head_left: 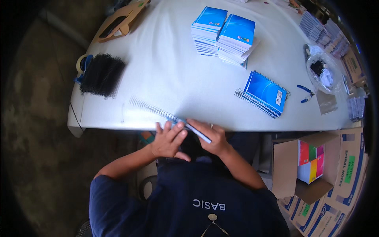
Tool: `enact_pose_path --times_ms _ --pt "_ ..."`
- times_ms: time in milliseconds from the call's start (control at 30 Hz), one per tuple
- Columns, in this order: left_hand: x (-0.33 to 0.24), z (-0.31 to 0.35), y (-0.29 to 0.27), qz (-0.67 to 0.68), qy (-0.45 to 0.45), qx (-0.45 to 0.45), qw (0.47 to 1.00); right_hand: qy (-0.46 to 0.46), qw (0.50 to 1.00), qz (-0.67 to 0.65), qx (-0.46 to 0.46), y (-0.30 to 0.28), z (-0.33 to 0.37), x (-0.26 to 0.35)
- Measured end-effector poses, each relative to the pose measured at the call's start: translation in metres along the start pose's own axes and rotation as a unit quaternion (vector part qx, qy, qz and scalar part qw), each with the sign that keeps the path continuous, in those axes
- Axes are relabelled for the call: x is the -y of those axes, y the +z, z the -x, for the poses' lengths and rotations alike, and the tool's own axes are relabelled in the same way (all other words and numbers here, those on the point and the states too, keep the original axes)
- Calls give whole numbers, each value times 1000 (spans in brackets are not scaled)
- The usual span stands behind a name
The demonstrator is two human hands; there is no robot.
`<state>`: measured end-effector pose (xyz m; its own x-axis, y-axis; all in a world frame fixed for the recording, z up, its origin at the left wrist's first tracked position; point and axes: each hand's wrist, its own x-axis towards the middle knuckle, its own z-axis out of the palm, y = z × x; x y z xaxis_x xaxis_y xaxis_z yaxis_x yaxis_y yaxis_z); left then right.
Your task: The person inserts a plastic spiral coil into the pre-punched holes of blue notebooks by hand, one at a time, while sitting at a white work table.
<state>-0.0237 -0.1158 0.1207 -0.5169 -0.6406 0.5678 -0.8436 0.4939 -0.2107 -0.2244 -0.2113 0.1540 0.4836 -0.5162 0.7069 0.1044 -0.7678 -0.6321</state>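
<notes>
At the near edge of the counter (158,75), a notebook (200,133) stands edge-on, gripped by the right hand (213,138). Its long axis slopes from far left to near right. A spiral coil (152,108) projects from the far-left end, nearer the left hand (169,141), whose fingers are spread; blur leaves their contact with the coil uncertain.

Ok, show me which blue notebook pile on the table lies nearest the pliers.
The low pile, just left of the pliers, with coils jutting out along two sides. The two taller stacks stand farther back and show no jutting coils.
</notes>
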Motion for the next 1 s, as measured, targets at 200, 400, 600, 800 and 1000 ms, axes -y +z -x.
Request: enact_pose_path --times_ms 200,400,600,800,1000 --pt "6 -22 22 78 -195 -129 969 22 1000 -2 -17 5 1 10" --pt "50 -50 -3 -100 -119 -197 968 -25 999 16 18 -2 -3 -7" --pt "-14 -32 -4 47 26 -24 998 16 1000 14 -3 -2 -2 4" --pt "20 -63 35 90 -131 -222 962 20 999 -16 29 6 4 -1" --pt "4 -39 11 66 -6 -77 995 55 996 -46 48 3 5 -5"
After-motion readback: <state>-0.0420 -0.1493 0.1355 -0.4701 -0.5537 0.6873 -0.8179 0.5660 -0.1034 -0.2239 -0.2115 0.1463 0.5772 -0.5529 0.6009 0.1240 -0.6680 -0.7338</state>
